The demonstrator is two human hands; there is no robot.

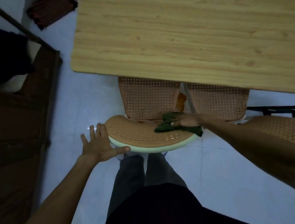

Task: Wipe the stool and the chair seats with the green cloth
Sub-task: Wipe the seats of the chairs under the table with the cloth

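Observation:
Two cane-pattern chairs are tucked under a wooden table (189,32). The left chair's curved backrest (136,135), with a pale green rim, faces me; its seat (148,98) lies beyond it. My left hand (98,145) rests flat on the backrest's left end, thumb along the rim, fingers spread. My right hand (186,121) presses the dark green cloth (170,125) where the backrest's right end meets the seat. The right chair shows its seat (219,101) and backrest (284,130). No stool is in view.
Dark wooden furniture (15,128) stands along the left, with a dark bundle (6,54) on it. A striped folded cloth (52,10) lies on the pale tiled floor (78,101) at the top. My legs (145,177) stand right behind the left chair.

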